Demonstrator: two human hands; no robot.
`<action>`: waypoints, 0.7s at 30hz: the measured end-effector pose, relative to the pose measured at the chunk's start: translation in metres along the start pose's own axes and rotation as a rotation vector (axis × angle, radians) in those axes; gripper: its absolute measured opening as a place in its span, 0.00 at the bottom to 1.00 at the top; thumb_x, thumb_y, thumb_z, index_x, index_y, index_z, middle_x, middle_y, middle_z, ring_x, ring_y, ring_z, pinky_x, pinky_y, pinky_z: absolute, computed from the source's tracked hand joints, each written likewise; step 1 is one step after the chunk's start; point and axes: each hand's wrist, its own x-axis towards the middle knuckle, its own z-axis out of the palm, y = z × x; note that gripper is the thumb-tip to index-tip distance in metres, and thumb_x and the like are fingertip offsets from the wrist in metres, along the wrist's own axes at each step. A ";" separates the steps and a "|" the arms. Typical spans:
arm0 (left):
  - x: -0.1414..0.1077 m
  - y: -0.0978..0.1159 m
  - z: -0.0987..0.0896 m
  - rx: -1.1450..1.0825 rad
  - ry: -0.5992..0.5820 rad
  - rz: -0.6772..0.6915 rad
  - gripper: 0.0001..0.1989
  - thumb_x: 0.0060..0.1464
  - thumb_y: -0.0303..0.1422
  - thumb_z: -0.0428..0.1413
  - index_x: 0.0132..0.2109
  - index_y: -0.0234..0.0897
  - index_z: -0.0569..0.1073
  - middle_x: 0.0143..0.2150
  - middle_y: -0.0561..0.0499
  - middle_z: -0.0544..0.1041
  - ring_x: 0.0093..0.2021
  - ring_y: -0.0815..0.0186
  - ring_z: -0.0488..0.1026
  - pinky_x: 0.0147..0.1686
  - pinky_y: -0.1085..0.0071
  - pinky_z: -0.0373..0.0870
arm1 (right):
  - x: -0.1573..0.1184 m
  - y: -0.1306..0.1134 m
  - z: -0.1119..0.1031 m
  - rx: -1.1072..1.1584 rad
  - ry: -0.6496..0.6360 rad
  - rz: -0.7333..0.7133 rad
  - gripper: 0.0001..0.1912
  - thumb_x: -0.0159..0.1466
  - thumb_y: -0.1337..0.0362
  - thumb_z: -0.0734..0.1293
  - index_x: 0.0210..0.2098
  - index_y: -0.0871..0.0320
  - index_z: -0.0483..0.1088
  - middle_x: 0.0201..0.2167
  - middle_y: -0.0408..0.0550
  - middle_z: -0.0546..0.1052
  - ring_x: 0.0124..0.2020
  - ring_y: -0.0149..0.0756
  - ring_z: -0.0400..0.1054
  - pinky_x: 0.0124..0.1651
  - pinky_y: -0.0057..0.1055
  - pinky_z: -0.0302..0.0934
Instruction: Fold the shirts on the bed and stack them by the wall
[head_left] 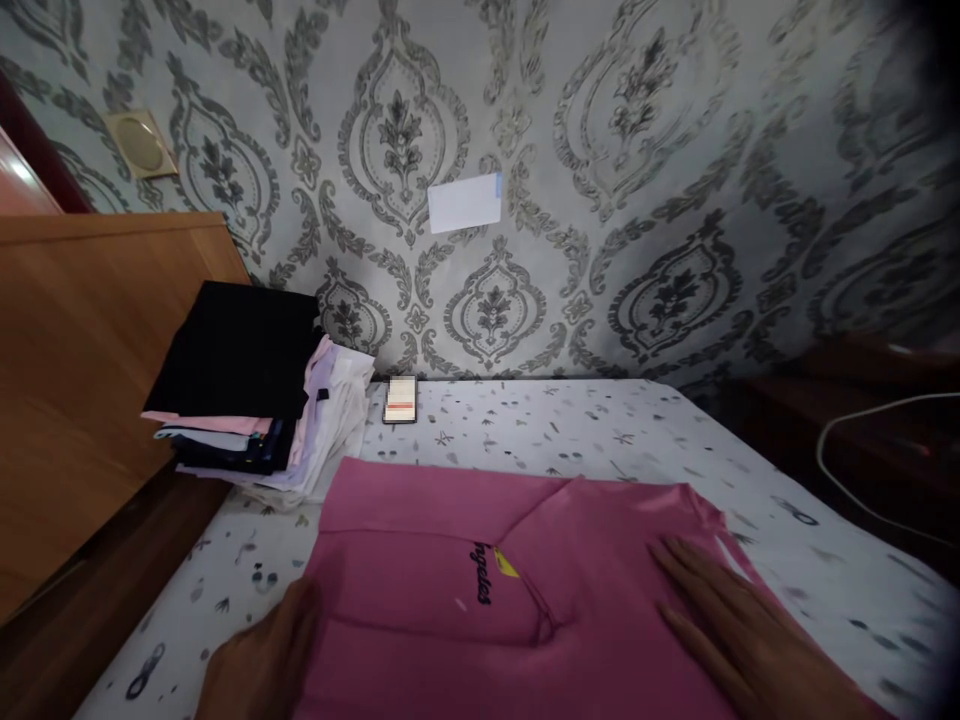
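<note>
Head view: Stacked clothes (240, 360), between wooden panel (82, 390) and phone (400, 402), sit beyond pink shirt (600, 570); right hand (739, 630) lies flat, left hand (262, 645), grip unclear.

A home, apparently a bedroom

Damask-style wallpaper (491, 300) rises behind, and a white sheet (517, 425) printed with small motifs spreads over what looks like a bed (862, 565), beside a wooden panel (75, 350). Folded everyday clothes (247, 350) stand stacked on the sheet.
</note>
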 end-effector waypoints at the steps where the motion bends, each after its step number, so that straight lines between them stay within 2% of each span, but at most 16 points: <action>1: 0.000 -0.002 0.001 -0.021 0.027 0.009 0.23 0.66 0.39 0.37 0.60 0.46 0.68 0.49 0.47 0.83 0.43 0.56 0.82 0.40 0.64 0.73 | -0.001 0.002 0.002 0.008 -0.004 0.003 0.35 0.68 0.42 0.51 0.65 0.52 0.65 0.67 0.49 0.66 0.68 0.52 0.57 0.69 0.56 0.54; 5: 0.004 -0.012 0.009 -0.087 0.122 0.018 0.22 0.63 0.39 0.40 0.58 0.48 0.70 0.56 0.48 0.79 0.49 0.57 0.80 0.40 0.66 0.75 | -0.007 0.011 0.005 0.019 -0.035 -0.007 0.32 0.69 0.46 0.51 0.66 0.51 0.64 0.68 0.48 0.65 0.69 0.51 0.56 0.69 0.55 0.55; 11: 0.009 -0.017 0.014 -0.125 0.149 -0.006 0.22 0.65 0.43 0.40 0.57 0.47 0.72 0.58 0.48 0.78 0.52 0.56 0.79 0.42 0.63 0.76 | -0.008 0.012 0.008 -0.006 0.016 -0.004 0.32 0.69 0.46 0.52 0.66 0.50 0.64 0.68 0.48 0.64 0.69 0.52 0.56 0.70 0.57 0.54; 16: 0.006 -0.010 0.007 -0.167 0.187 0.022 0.23 0.65 0.45 0.39 0.56 0.45 0.72 0.57 0.46 0.78 0.51 0.56 0.79 0.42 0.62 0.76 | -0.006 0.008 0.006 -0.005 -0.001 -0.016 0.32 0.69 0.45 0.51 0.67 0.50 0.63 0.68 0.48 0.65 0.68 0.51 0.57 0.69 0.56 0.56; 21: 0.003 0.001 -0.005 -0.189 0.180 0.019 0.22 0.65 0.44 0.38 0.53 0.45 0.73 0.53 0.46 0.80 0.45 0.58 0.80 0.39 0.64 0.75 | -0.003 0.002 -0.001 -0.037 0.001 -0.029 0.34 0.69 0.43 0.51 0.66 0.52 0.64 0.67 0.49 0.65 0.68 0.51 0.59 0.70 0.56 0.54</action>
